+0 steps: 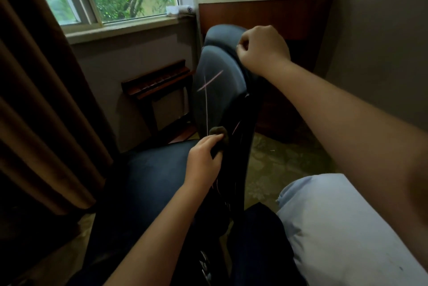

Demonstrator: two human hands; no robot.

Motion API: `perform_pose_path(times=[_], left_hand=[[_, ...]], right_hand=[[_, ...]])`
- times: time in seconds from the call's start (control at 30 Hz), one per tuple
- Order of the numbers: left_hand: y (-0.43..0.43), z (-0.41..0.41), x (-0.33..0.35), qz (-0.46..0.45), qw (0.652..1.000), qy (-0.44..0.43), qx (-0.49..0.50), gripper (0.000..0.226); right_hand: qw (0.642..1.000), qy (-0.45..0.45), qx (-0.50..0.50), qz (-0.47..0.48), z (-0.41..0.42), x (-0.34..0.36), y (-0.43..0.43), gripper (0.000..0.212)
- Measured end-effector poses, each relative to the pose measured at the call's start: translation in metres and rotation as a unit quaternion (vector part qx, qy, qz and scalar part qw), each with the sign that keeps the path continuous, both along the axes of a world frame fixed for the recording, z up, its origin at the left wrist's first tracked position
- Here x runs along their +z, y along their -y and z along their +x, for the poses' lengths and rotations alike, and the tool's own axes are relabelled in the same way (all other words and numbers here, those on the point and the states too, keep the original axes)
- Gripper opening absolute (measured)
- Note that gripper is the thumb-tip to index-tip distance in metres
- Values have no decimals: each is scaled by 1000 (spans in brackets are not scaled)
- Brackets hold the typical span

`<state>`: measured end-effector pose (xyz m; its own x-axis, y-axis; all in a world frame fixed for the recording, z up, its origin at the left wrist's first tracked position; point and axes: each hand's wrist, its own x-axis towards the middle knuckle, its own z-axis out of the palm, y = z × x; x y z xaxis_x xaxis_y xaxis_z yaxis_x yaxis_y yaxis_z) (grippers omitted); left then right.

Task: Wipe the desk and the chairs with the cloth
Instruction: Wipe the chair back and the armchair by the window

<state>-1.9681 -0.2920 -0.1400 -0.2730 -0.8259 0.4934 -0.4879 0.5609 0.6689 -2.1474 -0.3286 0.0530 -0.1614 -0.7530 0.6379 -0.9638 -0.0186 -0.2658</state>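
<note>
Against the chair back (217,81), left grip (203,160) holds cloth (218,133).

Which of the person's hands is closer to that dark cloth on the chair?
Left. The left hand holds the cloth against the lower backrest of the chair. The right hand is well above it, gripping the top of the backrest.

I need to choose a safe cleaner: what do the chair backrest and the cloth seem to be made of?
The chair backrest looks like dark blue leather or vinyl: smooth, with a soft sheen where light falls on it; which one is unclear. The cloth, bunched in the left hand, looks like soft matte fabric, dark olive-brown, perhaps microfibre: it wads up without shine.
</note>
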Motion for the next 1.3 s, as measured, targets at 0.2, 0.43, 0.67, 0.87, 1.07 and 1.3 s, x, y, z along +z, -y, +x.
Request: perform_pose_path(times=[0.2, 0.43, 0.67, 0.87, 1.07, 1.3], left_hand=[[3, -8, 23, -21, 1000, 6, -5, 43], [25, -42, 50, -47, 997, -53, 22, 29], [47, -75, 61, -89, 992, -87, 25, 29], [49, -75, 46, -67, 989, -122, 47, 22], [46, -74, 52, -63, 993, -92, 44, 24], [49, -70, 59, -57, 997, -49, 32, 25]], right_hand=[[1000, -1, -7, 10, -5, 2, 5, 18], [1000, 14, 16, 18, -22, 3, 18, 19], [999, 17, 31, -4, -35, 0, 41, 22], [999, 1, 36, -18, -42, -3, 46, 25], [998, -6, 55, -24, -45, -4, 42, 25], [999, -5, 48, -22, -43, -3, 43, 24]])
